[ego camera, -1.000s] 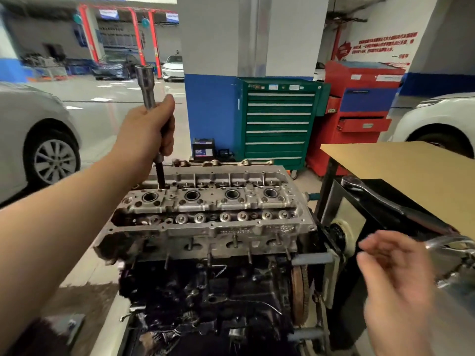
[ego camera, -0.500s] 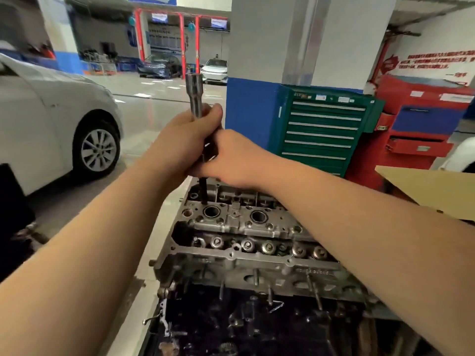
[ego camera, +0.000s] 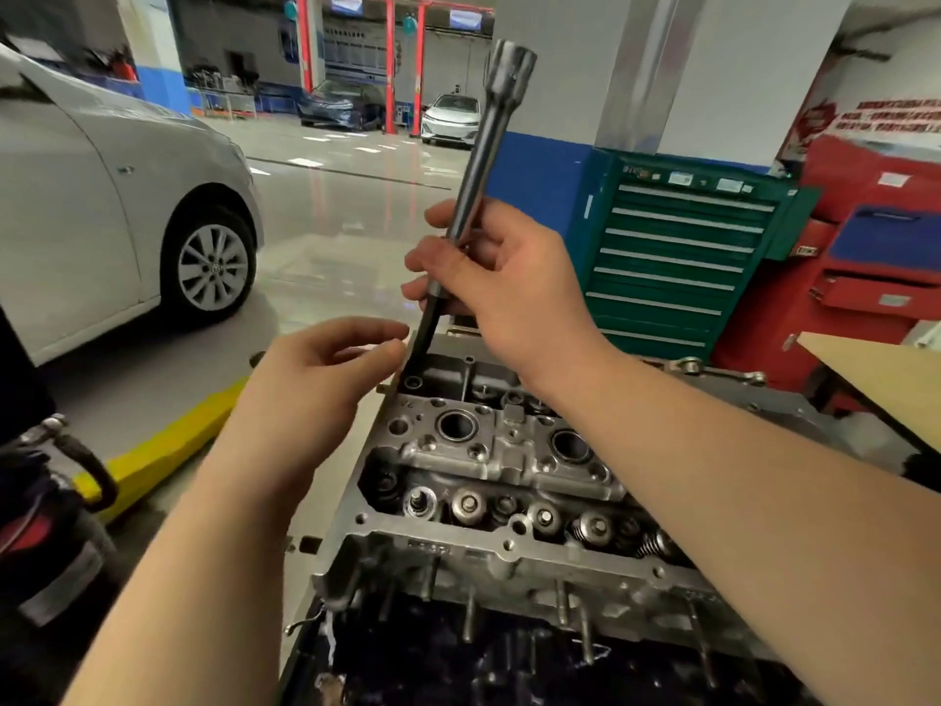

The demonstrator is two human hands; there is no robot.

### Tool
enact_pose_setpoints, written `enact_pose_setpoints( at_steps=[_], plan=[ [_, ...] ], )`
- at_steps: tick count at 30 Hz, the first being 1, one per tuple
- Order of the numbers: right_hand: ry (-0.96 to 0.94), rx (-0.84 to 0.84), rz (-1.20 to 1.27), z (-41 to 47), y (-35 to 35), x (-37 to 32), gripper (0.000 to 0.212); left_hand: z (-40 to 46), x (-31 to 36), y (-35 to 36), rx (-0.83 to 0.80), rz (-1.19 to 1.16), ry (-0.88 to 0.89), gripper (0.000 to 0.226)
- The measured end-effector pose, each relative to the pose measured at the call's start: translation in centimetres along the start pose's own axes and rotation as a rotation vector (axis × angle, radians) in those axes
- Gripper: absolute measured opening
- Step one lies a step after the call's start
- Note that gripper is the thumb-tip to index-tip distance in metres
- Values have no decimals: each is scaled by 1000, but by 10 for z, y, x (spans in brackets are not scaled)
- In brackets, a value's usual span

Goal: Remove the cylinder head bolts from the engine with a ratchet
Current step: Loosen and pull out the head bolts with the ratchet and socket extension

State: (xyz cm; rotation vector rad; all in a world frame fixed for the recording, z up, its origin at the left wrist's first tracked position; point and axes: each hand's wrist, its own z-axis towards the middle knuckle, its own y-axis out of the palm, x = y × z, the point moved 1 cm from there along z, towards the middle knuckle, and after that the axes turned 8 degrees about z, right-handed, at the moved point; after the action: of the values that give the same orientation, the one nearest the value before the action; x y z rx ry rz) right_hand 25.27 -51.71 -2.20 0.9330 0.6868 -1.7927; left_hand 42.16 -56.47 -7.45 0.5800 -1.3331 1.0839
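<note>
The bare cylinder head (ego camera: 499, 450) sits on the engine block in the lower middle, its valve springs and plug wells exposed. My right hand (ego camera: 514, 293) grips a long steel socket tool (ego camera: 483, 145), which tilts up to the right with its wide end on top. A dark bolt shank (ego camera: 425, 333) hangs from the tool's lower end, just above a bolt hole (ego camera: 412, 383) at the head's far left corner. My left hand (ego camera: 305, 389) hovers below with loosely curled fingers. Its fingertips are right beside the dark shank; whether they touch it is unclear.
A silver car (ego camera: 102, 196) stands at the left beyond a yellow floor kerb (ego camera: 163, 445). A green drawer cabinet (ego camera: 677, 257) and a red cabinet (ego camera: 876, 257) stand behind the engine. A cardboard sheet (ego camera: 886, 379) juts in at the right, and dark equipment (ego camera: 40, 501) sits at the lower left.
The tool passed from my left hand to my right. It rose and now tilts right, with the dark shank lifted out. My left hand dropped below it.
</note>
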Motion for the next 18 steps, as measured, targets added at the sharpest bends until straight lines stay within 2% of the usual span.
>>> enact_pose_setpoints(
  at_steps=[3, 7, 13, 18],
  plan=[
    [14, -21, -43, -4, 4, 5, 22, -2, -10, 12, 36, -52, -52, 13],
    [11, -16, -52, -9, 8, 5, 20, -3, -14, 13, 47, -77, -56, 12],
    [-15, -21, -166, -8, 14, 5, 24, 18, -1, 4, 26, 71, 98, 15],
    [-58, 10, -118, -10, 13, 2, 23, 21, 1, -2, -34, 69, 138, 22]
  ],
)
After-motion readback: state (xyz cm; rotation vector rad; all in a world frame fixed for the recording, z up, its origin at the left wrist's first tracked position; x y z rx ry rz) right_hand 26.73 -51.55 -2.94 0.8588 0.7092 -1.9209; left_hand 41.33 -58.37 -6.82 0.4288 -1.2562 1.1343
